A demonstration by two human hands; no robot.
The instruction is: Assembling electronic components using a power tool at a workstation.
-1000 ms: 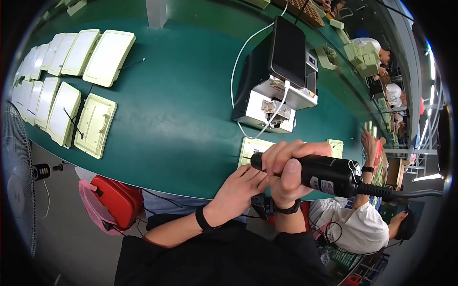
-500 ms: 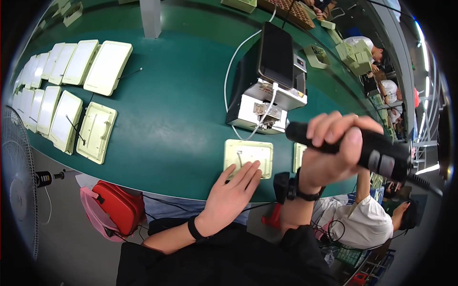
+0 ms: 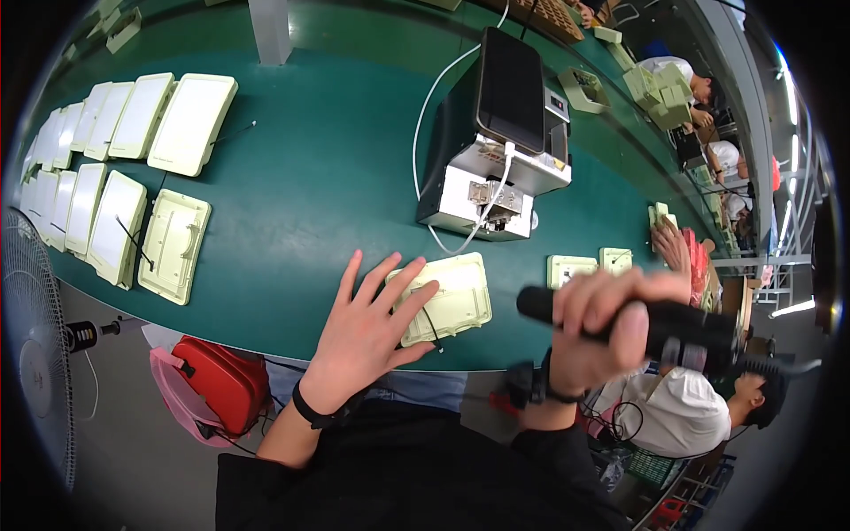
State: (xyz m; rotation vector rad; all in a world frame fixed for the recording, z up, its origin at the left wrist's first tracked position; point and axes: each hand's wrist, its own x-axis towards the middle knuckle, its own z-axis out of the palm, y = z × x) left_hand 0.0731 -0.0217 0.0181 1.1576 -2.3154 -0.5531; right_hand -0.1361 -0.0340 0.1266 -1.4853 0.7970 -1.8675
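Observation:
A pale green plastic casing [image 3: 465, 296] lies slightly turned near the table's front edge, its ribbed inside facing up. A thin black lead with a pale tip hangs over its near edge. Across the casing's left side my left hand [image 3: 359, 341] is spread, fingers apart and touching it. My right hand [image 3: 595, 329], a little blurred, is wrapped round a black corded electric screwdriver [image 3: 691, 332]. It is held in the air to the right of the casing, its narrower end pointing left.
Behind the casing stands a black and silver machine [image 3: 496, 208] with a phone [image 3: 512, 88] and white cable on top. Rows of casings with white panels [image 3: 193, 124] fill the left, beside an open casing [image 3: 175, 248]. A fan [image 3: 35, 345] stands far left. Another person's hand [image 3: 670, 246] is at right.
The casing has turned and shifted slightly left, and its lead now hangs over the near edge. My left hand has moved left with fingers spread wider. The screwdriver has come lower.

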